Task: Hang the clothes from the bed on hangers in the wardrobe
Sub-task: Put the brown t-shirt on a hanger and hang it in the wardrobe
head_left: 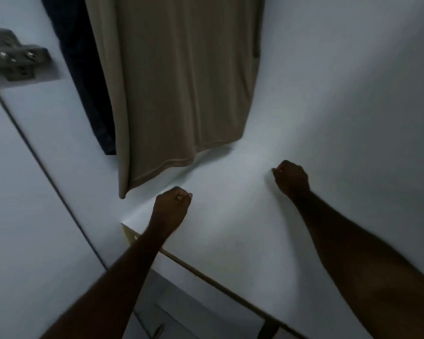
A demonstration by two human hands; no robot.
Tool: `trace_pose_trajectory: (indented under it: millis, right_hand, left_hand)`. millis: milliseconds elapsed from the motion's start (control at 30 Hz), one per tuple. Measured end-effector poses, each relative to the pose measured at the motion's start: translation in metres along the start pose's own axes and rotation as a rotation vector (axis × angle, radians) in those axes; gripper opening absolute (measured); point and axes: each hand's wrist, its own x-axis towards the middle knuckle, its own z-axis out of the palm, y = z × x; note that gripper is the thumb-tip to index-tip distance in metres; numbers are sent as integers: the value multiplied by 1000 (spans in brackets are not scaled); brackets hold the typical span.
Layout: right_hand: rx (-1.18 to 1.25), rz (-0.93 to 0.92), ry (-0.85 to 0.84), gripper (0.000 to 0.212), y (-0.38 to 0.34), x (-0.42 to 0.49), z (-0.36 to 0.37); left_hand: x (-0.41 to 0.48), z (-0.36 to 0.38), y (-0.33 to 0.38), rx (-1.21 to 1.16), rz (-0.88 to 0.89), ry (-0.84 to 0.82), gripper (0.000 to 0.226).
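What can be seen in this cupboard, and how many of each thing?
tan shirt: one, beige-brown, hanging, hem just above the shelf
dark garment: one, navy-black, hanging behind the tan shirt, on its left
shelf: one, white, beneath the clothes
wardrobe wall: one, white, right of the shirt
door: one, white, far left
hinge: one, grey metal, upper left
left hand: one, fingers curled, holding nothing, below the shirt's hem
right hand: one, fingers curled, holding nothing, over the shelf, further right

A white wardrobe shelf [230, 216] with a pale wooden front edge.
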Motion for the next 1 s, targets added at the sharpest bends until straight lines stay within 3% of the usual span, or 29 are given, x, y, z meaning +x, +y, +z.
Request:
trace_pose_trajectory:
  millis: [133, 167, 333, 500, 667, 833, 1000]
  right_hand:
    - [-128, 123, -25, 46, -3, -71, -38]
    - [-172, 153, -64, 55, -8, -88, -45]
    - [-360, 299, -292, 89, -31, -189, -78]
    - [-423, 422, -313, 92, -38, -289, -108]
    - [-452, 535, -192, 91, -35, -396, -128]
    - [-413, 698, -133, 89, -42, -514, -132]
    - [-218, 928, -93, 87, -77, -640, -105]
  left_hand:
    - [-4, 19, 4, -123, 174, -175, 14]
    - [-6, 23, 6, -103, 218, -228, 20]
    - [-40, 41, 28, 258, 402, -534, 89]
    - [-101, 51, 53, 359, 574, -666, 108]
    - [-165, 43, 69, 322, 818, -696, 113]
    - [-247, 23, 58, 122, 933, -645, 98]
    - [-343, 1, 14, 255, 1055, -827, 101]
